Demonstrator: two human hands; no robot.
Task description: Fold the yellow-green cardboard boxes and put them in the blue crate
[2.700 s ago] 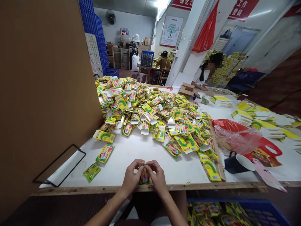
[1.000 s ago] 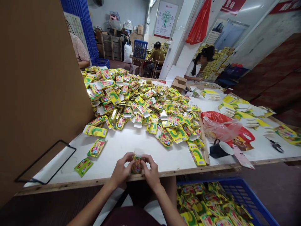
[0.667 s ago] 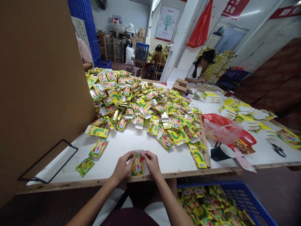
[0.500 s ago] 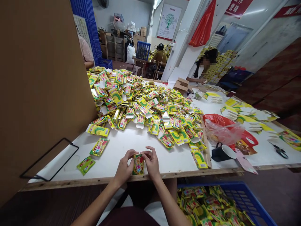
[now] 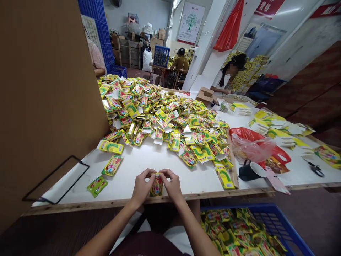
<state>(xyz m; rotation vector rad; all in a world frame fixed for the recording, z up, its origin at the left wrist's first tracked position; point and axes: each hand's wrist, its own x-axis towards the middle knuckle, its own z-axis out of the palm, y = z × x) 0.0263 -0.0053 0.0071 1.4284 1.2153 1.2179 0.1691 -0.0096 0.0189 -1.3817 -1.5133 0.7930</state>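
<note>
My left hand (image 5: 140, 186) and my right hand (image 5: 172, 185) both pinch one small yellow-green carton (image 5: 156, 185), held upright just above the near edge of the white table (image 5: 165, 167). The fingertips of both hands meet at the carton's top end. Beyond them a big heap of the same flat yellow cartons (image 5: 162, 117) covers the table's middle and far left. Three loose cartons (image 5: 112, 165) lie to the left of my hands.
A blue crate (image 5: 290, 231) with finished cartons stands on the floor at my right. A brown cardboard wall (image 5: 45, 99) stands on the left. A black cup (image 5: 249, 171), a red plastic bag (image 5: 255, 144) and scissors (image 5: 315, 169) lie right. Other people sit further back.
The white top flap that stood open above the carton is now folded down under my fingertips. My hands stay at the same spot at the table's near edge.
</note>
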